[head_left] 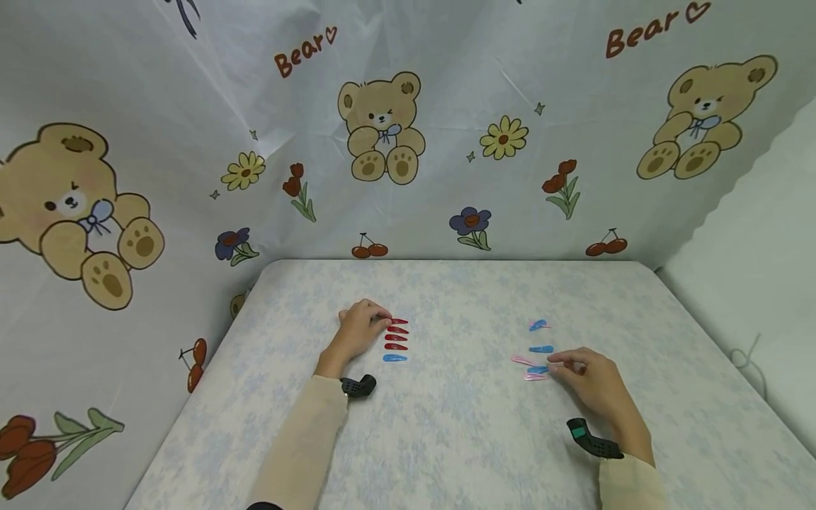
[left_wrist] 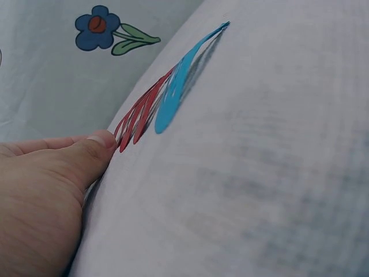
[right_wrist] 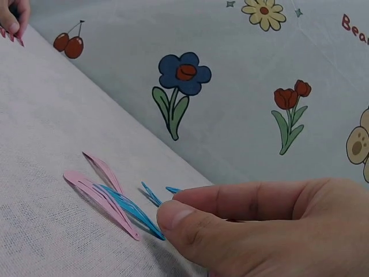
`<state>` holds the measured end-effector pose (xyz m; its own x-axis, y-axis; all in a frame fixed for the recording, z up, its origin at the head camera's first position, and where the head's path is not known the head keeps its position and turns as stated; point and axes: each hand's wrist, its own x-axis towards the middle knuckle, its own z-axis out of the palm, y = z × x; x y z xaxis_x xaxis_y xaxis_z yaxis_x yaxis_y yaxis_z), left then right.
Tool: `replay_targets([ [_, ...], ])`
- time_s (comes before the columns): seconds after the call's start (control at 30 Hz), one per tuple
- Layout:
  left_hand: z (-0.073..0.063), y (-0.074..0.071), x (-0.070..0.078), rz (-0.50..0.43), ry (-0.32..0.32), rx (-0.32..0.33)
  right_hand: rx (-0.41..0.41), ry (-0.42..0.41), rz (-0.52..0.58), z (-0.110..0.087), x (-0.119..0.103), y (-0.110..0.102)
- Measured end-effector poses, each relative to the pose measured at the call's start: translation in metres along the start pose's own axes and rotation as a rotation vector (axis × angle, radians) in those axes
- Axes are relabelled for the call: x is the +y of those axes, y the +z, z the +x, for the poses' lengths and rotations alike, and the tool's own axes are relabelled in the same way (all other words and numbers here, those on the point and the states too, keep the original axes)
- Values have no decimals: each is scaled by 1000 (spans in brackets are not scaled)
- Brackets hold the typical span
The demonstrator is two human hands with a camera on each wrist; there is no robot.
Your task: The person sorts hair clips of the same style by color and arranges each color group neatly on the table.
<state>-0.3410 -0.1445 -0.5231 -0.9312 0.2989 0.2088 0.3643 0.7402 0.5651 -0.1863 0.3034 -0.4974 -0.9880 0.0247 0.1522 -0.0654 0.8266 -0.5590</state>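
Red hair clips (head_left: 396,338) lie in a column, with a blue hair clip (head_left: 394,358) below them. My left hand (head_left: 362,327) pinches the left end of the topmost red hair clip (head_left: 399,321) between thumb and forefinger. On the right, a blue hair clip (right_wrist: 135,210) lies across pink hair clips (right_wrist: 95,190). My right hand (head_left: 589,379) hovers at its right end, thumb and forefinger bent close together; in the right wrist view the clip's tip shows beside the thumb (right_wrist: 179,222).
Farther back on the patterned table (head_left: 459,425) lie another blue clip (head_left: 541,349) and a blue clip over a pink one (head_left: 538,325). A bear-print curtain (head_left: 433,212) hangs behind the table's far edge. A cord (head_left: 755,365) hangs at the right side.
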Motion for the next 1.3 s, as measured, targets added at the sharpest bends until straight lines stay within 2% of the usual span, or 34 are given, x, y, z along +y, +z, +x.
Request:
replay_targets([
  [0.5,1,-2,3,7,-11,-5,-48,20,-44,4,10,6],
  [0.93,-1,-1,1,-14,5,1,-65,20,-73,7,8,6],
  [1.17,-1,-1,2,-24,10,5,-94,8,-83,8,7,4],
  [1.3,-1,-1,1,-20,13,5,-83,-8,-83,8,8,5],
])
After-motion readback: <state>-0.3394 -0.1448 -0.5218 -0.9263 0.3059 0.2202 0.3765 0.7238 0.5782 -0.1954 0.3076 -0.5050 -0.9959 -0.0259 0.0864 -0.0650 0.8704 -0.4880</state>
